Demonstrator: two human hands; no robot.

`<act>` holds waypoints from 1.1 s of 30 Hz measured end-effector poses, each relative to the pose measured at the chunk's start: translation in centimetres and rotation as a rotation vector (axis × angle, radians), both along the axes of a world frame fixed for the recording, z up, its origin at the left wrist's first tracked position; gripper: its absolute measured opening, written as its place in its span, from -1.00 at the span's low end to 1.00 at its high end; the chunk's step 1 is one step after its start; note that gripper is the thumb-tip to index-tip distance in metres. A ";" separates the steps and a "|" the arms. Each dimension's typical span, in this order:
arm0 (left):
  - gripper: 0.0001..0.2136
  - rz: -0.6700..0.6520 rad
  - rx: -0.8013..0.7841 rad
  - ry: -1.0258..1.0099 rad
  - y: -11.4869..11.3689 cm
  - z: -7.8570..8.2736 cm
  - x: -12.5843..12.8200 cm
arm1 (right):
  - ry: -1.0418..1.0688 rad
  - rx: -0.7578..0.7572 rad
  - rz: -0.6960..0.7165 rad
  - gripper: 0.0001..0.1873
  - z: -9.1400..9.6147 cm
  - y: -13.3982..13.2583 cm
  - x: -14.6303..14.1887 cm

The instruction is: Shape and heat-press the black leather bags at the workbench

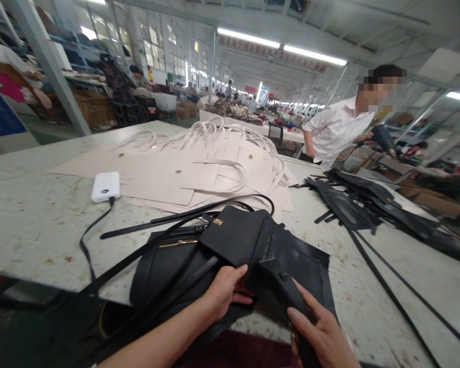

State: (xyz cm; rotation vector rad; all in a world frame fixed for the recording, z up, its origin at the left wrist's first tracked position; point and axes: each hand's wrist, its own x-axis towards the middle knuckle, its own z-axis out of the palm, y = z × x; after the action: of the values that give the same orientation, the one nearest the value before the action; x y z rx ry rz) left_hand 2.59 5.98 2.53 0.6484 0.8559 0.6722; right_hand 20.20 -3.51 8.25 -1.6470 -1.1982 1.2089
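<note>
A black leather bag [168, 266] with a gold zip lies at the table's front edge. Across it spreads a black flap [233, 235] with a small gold clasp, joined to black panels on the right. My left hand [228, 291] grips the near edge of the black bag, thumb on top and fingers partly tucked under. In my right hand [318, 327], fingers and thumb close around a thick black piece [281, 281] with a small round knob. Whether that piece belongs to the bag I cannot tell. Long black straps [138, 250] loop over the bag's left side.
Pale bag panels with handles [214, 163] are heaped behind the bag. A white power bank [106, 186] with a black cable lies left on the table [30, 204]. More black leather parts [360, 199] lie at right. A person in a white shirt [337, 128] stands beyond, holding a blow dryer [384, 139].
</note>
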 end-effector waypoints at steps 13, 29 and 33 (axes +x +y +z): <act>-0.79 -0.048 0.119 0.037 -0.8 0.3 -0.6 | 0.188 0.102 0.084 -0.41 0.4 -2.4 -2.8; -0.85 -0.050 0.173 0.226 -1.8 1.1 0.0 | 0.180 0.118 -0.213 -0.32 -1.6 -5.0 -1.5; -0.88 -0.058 0.172 0.228 -2.2 1.6 -0.4 | 0.162 0.105 -0.224 -0.30 -1.5 -5.2 -1.5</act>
State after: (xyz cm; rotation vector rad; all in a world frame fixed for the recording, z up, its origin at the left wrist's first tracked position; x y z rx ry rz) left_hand 2.17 3.81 4.13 0.9139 0.9920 0.6314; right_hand 18.72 -8.71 6.75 -1.5283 -0.9347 1.0970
